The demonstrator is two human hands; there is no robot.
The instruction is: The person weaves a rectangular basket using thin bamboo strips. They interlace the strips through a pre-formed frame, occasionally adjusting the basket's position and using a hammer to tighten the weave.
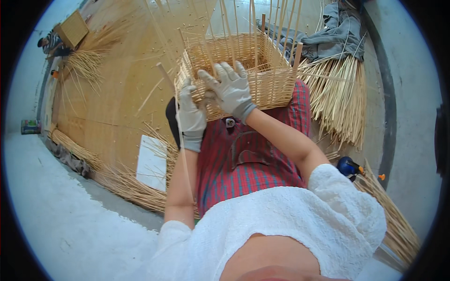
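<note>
A rectangular wicker basket (276,89) rests across my lap, its woven walls partway up and tall thin upright rods (255,28) rising from them. Wooden posts (297,55) stand at its corners. My left hand (191,114), in a pale glove with a grey cuff, grips the near left corner. My right hand (229,89), gloved alike, lies over the near wall with its fingers bent among the uprights; what its fingertips pinch is hidden. One long pale wicker strand (183,159) hangs down past my left wrist and forearm.
Bundled wicker rods (342,98) lie at right under a grey cloth (330,40). More rods (131,187) and a white board (151,161) lie at left. A blue spray bottle (347,166) stands at lower right. Far left, a person (52,44) is beside another basket (72,29).
</note>
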